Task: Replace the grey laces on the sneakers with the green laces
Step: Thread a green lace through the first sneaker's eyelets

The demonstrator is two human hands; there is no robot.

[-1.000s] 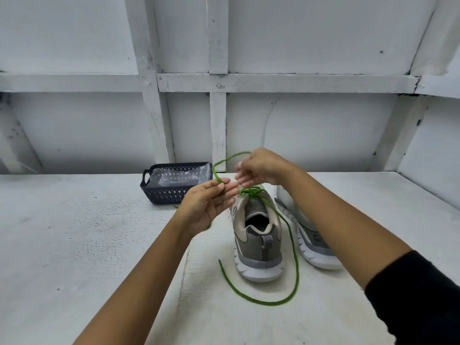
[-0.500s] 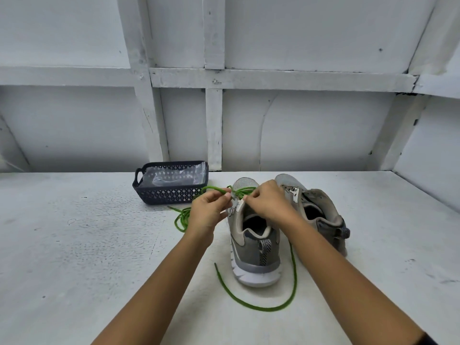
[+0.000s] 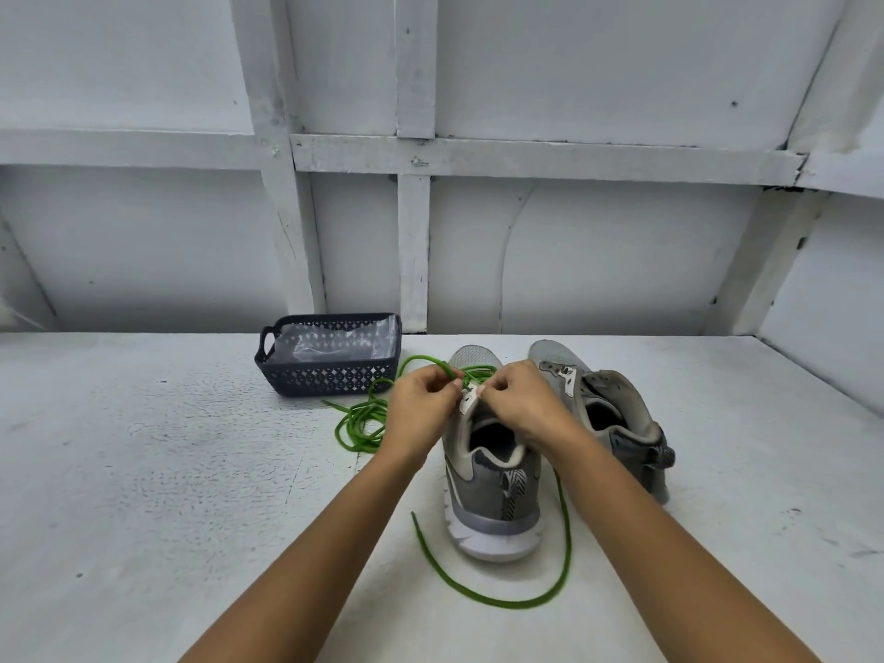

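Threading the green lace (image 3: 473,371) through the upper eyelets of the near sneaker (image 3: 492,500) looks to be the step in hand. Our left hand (image 3: 418,413) has its fingers curled tight and pinches one strand of the lace just above the tongue. Our right hand (image 3: 524,409) also has its fingers curled, and they pinch what seems to be the eyelet edge of that sneaker. The two hands nearly touch.

To do this well, we judge, the right should steady the eyelet flap while the left feeds the tip straight in. The slack should then be drawn through evenly. One end trails round the heel on the right. The other side lies in a loose tangle on the desk (image 3: 143,471) to the left, and it could knot if pulled quickly.

The other sneaker (image 3: 617,423) stands just beside, with no lace that we can see, and no grey lace shows anywhere. The desk is rough, white-painted and speckled. A dark perforated basket (image 3: 330,378) with clear plastic inside sits at its back, near a white wall (image 3: 598,256) crossed by painted battens.
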